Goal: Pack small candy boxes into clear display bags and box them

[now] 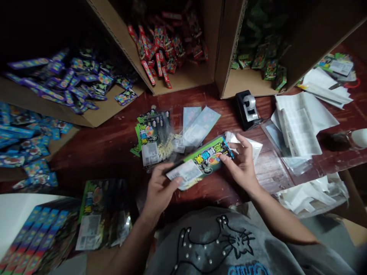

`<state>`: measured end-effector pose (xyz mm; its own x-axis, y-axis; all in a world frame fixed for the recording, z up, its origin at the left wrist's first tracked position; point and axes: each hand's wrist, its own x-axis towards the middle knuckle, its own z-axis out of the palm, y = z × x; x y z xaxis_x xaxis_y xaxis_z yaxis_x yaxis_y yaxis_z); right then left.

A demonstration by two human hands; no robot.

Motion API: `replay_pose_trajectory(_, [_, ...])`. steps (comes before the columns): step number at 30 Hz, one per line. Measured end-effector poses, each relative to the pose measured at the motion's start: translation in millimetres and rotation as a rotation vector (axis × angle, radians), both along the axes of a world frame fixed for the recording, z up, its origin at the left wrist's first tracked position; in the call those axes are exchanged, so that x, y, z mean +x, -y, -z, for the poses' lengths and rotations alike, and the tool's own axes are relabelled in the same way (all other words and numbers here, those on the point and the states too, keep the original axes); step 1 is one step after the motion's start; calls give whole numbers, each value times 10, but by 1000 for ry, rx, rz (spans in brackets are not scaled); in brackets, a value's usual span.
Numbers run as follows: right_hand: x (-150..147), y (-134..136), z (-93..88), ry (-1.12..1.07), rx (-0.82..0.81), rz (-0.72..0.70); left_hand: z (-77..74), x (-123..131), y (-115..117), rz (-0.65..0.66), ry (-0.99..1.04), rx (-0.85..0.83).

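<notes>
Between both hands I hold a flat printed packet point(210, 154) with a green edge, colourful lettering and a white label at its left end. My left hand point(162, 187) grips the labelled end, thumb on top. At the other end, my right hand point(239, 162) pinches the packet with its thumb on the face and the fingers partly raised behind. Just beyond lie similar dark packets point(162, 128) in a loose stack, with barcode labels. Beside them rest pale clear sleeves point(202, 124) that overlap one another.
A black tape dispenser point(247, 110) stands near white label sheets point(299, 122). Cardboard boxes hold purple boxes point(74, 82), red boxes point(160, 46) and green boxes point(271, 68). Blue boxes point(34, 141) lie left. More packets point(91, 214) sit lower left; scrap paper point(315, 193) fills a container right.
</notes>
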<state>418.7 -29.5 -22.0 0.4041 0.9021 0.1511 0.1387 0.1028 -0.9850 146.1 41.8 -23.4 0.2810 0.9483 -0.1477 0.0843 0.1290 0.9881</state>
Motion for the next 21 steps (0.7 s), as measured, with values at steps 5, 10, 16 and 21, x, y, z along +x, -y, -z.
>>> replay_pose_trajectory(5, [-15,-119,38,142,1,-211,-2,222,106,209,-102,70])
replay_pose_trajectory(10, [-200,7,185,123,29,-35,23,338,67,372,22,-6])
replay_pose_trajectory(16, [-430,226,242,-35,-28,-126,58,127,39,440,14,-30])
replay_pose_trajectory(21, [-423,196,233,-40,-109,-309,-33,111,-80,365,-104,88])
